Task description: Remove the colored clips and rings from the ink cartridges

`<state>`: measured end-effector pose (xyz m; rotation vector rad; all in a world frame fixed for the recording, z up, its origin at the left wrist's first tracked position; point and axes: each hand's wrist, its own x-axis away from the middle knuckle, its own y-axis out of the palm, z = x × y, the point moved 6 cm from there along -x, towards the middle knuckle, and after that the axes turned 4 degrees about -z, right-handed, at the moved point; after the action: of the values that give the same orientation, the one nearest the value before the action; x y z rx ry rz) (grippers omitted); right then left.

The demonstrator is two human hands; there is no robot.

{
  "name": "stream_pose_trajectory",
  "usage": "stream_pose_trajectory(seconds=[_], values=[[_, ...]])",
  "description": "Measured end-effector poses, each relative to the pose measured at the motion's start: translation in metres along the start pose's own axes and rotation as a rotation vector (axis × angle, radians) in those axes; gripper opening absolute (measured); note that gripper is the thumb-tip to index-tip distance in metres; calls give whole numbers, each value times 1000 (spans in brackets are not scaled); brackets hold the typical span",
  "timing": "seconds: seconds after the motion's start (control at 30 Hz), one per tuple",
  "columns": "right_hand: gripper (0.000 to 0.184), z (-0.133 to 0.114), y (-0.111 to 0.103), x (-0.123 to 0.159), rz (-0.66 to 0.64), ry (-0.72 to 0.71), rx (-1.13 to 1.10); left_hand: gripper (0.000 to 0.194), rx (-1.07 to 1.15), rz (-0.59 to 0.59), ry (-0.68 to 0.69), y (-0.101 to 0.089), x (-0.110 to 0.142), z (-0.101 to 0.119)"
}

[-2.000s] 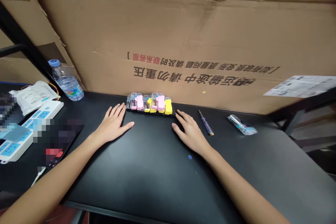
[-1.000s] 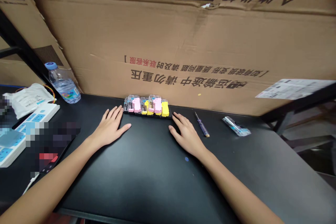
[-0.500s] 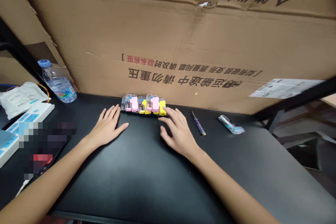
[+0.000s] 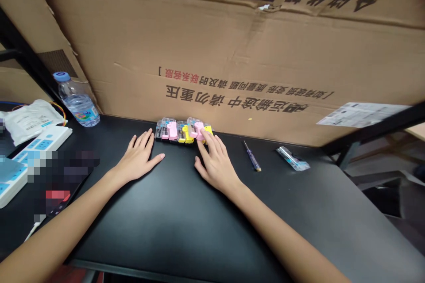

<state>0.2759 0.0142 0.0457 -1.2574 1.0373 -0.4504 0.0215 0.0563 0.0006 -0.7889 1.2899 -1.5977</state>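
Observation:
A row of small clear plastic pieces with pink and yellow parts [image 4: 171, 131] lies against the foot of the cardboard; their exact kind is too small to make out. My left hand [image 4: 137, 159] rests flat on the black table with its fingers spread, just left of the row and apart from it. At the row's right end, the fingertips of my right hand [image 4: 215, 159] reach a pink piece [image 4: 199, 129] and partly cover a yellow piece [image 4: 208, 130]. The right fingers are stretched out, thumb apart, gripping nothing.
A screwdriver [image 4: 253, 157] and a clear packet [image 4: 292, 159] lie to the right. At the left are a water bottle [image 4: 79, 101], a white plastic bag [image 4: 28, 119] and a power strip [image 4: 49, 141]. A large cardboard sheet [image 4: 199, 40] stands along the back.
My right hand has shifted slightly left, its fingertips moving from the yellow end piece to the pink piece beside it. My left hand stays flat. The view has shifted slightly.

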Motion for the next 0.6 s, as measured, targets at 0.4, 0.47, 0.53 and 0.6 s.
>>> stream_pose_trajectory(seconds=[0.4, 0.47, 0.53, 0.6], values=[[41, -32, -51, 42, 139, -294, -453, 51, 145, 211, 639, -46, 35, 101], [26, -32, -46, 39, 126, -260, -508, 40, 183, 143, 693, -38, 34, 105], [20, -30, -42, 36, 98, -221, -584, 32, 220, 92, 710, -33, 33, 105], [22, -27, -39, 34, 58, -193, -643, 28, 284, 70, 710, -32, 32, 104]])
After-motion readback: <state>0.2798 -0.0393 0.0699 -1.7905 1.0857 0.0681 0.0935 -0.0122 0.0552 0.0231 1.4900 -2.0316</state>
